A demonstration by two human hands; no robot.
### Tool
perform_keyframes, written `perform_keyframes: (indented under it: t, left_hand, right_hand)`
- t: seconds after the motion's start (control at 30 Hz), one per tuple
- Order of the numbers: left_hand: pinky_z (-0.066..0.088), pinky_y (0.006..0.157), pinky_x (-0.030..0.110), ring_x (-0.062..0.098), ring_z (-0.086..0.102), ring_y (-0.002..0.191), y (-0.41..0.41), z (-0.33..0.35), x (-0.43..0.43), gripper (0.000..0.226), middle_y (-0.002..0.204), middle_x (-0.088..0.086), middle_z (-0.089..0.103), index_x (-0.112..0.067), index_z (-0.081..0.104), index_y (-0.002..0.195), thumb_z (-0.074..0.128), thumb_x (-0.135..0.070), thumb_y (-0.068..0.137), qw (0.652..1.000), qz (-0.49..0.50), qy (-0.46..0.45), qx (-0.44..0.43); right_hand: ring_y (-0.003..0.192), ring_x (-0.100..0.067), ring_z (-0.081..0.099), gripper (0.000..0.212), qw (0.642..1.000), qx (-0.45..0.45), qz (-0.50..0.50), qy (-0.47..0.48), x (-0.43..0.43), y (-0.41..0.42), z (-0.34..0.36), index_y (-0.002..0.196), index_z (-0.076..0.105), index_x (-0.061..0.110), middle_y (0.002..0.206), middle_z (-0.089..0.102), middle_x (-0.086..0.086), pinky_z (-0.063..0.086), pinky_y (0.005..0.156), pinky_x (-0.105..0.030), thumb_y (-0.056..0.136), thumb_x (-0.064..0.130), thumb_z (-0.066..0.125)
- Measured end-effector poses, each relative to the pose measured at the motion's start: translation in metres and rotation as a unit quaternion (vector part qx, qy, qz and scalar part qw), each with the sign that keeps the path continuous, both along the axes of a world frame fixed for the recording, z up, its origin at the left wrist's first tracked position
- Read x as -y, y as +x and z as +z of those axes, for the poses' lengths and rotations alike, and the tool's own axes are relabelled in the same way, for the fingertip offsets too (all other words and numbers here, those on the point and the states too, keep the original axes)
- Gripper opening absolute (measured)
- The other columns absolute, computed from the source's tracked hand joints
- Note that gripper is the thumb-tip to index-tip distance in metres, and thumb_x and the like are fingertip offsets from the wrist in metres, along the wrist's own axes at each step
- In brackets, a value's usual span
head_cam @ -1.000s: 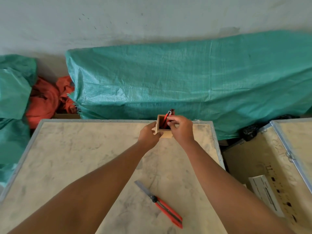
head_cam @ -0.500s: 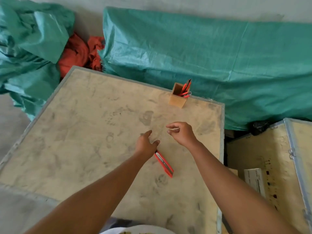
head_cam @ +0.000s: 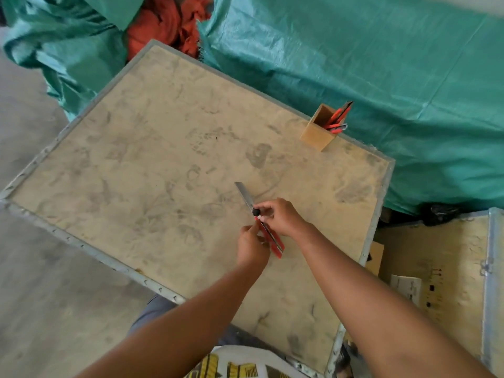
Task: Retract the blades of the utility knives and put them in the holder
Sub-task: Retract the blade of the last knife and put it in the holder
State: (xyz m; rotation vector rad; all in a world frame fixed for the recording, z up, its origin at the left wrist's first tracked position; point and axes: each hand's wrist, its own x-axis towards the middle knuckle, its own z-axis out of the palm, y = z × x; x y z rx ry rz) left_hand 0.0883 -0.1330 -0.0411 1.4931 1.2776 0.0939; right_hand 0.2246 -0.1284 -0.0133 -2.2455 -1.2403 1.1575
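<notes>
Right now both of my hands are on one red utility knife [head_cam: 268, 234], just right of the middle of the frame, low over the tabletop [head_cam: 141, 170]. My left hand [head_cam: 252, 246] has its grip closed around the lower part of the red handle, fingers wrapped from the left side. My right hand [head_cam: 282, 216] comes in from the right, and its grip is pinched shut on the knife near the black knob where handle meets blade; thumb and forefinger sit right at that knob. The silver blade [head_cam: 243, 192] is out, pointing toward the upper left of the frame, its tip well clear of my fingers. I cannot tell whether the knife is touching the tabletop or held just above it.

Further up and to the right, near the far edge of the tabletop, stands the wooden holder [head_cam: 318, 133], a small square box open at the top. Several other red knives [head_cam: 338, 117] stick out of it, leaning toward the upper right. It is well apart from my hands.

Behind the tabletop a green tarp [head_cam: 381, 64] covers the upper right of the frame, and some orange cloth [head_cam: 166, 23] shows at the top, left of centre. At the right edge sits a wooden crate [head_cam: 450, 268] with metal trim.
</notes>
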Motion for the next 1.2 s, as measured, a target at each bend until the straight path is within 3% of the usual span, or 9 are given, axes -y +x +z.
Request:
perform_keyframes:
  t: [0.1,0.23,0.33,0.43,0.53,0.6,0.77,1.03,1.2]
  left_hand:
    - [0.050,0.062,0.014,0.013,0.066,0.078,-0.001,-0.004,-0.003,0.051,0.114,0.006,0.057,-0.013,0.063,0.125,0.052,0.009,0.080,1.000,0.016,-0.003,0.006]
    - [0.053,0.060,0.017,0.012,0.066,0.076,-0.001,-0.005,-0.006,0.054,0.108,0.004,0.058,-0.018,0.064,0.124,0.048,0.011,0.082,0.998,0.032,-0.022,0.043]
    - [0.056,0.062,0.024,0.014,0.066,0.073,-0.002,-0.005,-0.011,0.058,0.098,0.000,0.066,-0.030,0.066,0.122,0.044,0.007,0.083,0.997,0.021,-0.045,0.060]
    - [0.055,0.059,0.027,0.012,0.063,0.069,-0.005,0.010,-0.025,0.070,0.084,-0.006,0.068,-0.041,0.058,0.128,0.040,0.012,0.085,0.992,0.003,-0.087,0.093]
    - [0.059,0.070,0.025,0.015,0.067,0.082,-0.012,0.028,-0.044,0.066,0.099,0.001,0.072,-0.033,0.058,0.134,0.046,0.013,0.087,0.987,-0.024,-0.105,0.118]
    - [0.061,0.080,0.034,0.018,0.070,0.085,-0.019,0.040,-0.057,0.064,0.103,0.002,0.074,-0.032,0.059,0.134,0.052,0.012,0.087,0.985,-0.046,-0.103,0.133]
    - [0.063,0.072,0.037,0.021,0.072,0.085,-0.036,0.078,-0.088,0.051,0.109,0.006,0.073,-0.017,0.063,0.130,0.067,0.009,0.086,0.965,-0.059,-0.162,0.198]
    - [0.062,0.070,0.035,0.013,0.073,0.075,-0.065,0.124,-0.121,0.041,0.109,0.006,0.076,-0.009,0.067,0.124,0.066,0.009,0.086,0.961,-0.077,-0.118,0.237]
    - [0.061,0.082,0.042,0.022,0.072,0.093,-0.077,0.144,-0.148,0.043,0.116,0.010,0.074,-0.009,0.065,0.127,0.066,0.006,0.087,0.946,-0.115,-0.131,0.273]
  right_hand:
    - [0.103,-0.017,0.069,0.029,1.000,0.021,-0.015,-0.003,0.000,0.000,-0.004,0.111,0.076,0.017,0.110,0.075,-0.004,0.053,0.097,-0.029,0.084,0.007,0.076]
    - [0.094,-0.015,0.067,0.024,0.999,-0.007,-0.051,0.016,0.004,0.002,-0.005,0.107,0.071,0.014,0.101,0.073,0.000,0.048,0.085,-0.020,0.085,0.004,0.075]
    - [0.089,-0.012,0.068,0.020,0.995,-0.036,-0.094,0.020,0.009,0.008,-0.004,0.107,0.067,0.018,0.102,0.072,0.001,0.049,0.075,-0.018,0.090,0.008,0.071]
    - [0.092,-0.013,0.073,0.022,0.984,-0.063,-0.154,0.056,0.013,0.012,0.002,0.099,0.064,0.030,0.101,0.074,0.004,0.055,0.081,-0.024,0.091,0.011,0.071]
    - [0.093,-0.012,0.074,0.025,0.973,-0.088,-0.188,0.100,0.014,0.012,0.013,0.098,0.065,0.034,0.101,0.077,0.003,0.058,0.082,-0.025,0.091,0.011,0.072]
    - [0.091,-0.011,0.075,0.020,0.967,-0.099,-0.201,0.123,0.011,0.010,0.023,0.101,0.068,0.031,0.102,0.077,0.002,0.058,0.078,-0.021,0.091,0.014,0.073]
    - [0.080,-0.010,0.077,0.019,0.953,-0.127,-0.222,0.164,0.000,0.006,0.053,0.111,0.073,0.016,0.101,0.078,-0.004,0.050,0.060,-0.010,0.092,0.017,0.073]
    - [0.081,-0.014,0.078,0.020,0.961,-0.142,-0.163,0.171,-0.018,-0.022,0.102,0.108,0.078,0.020,0.106,0.078,0.005,0.057,0.063,-0.022,0.088,0.015,0.078]
    - [0.082,-0.021,0.077,0.025,0.951,-0.127,-0.190,0.208,-0.028,-0.047,0.122,0.111,0.078,0.016,0.104,0.079,0.000,0.058,0.062,-0.022,0.088,0.008,0.076]
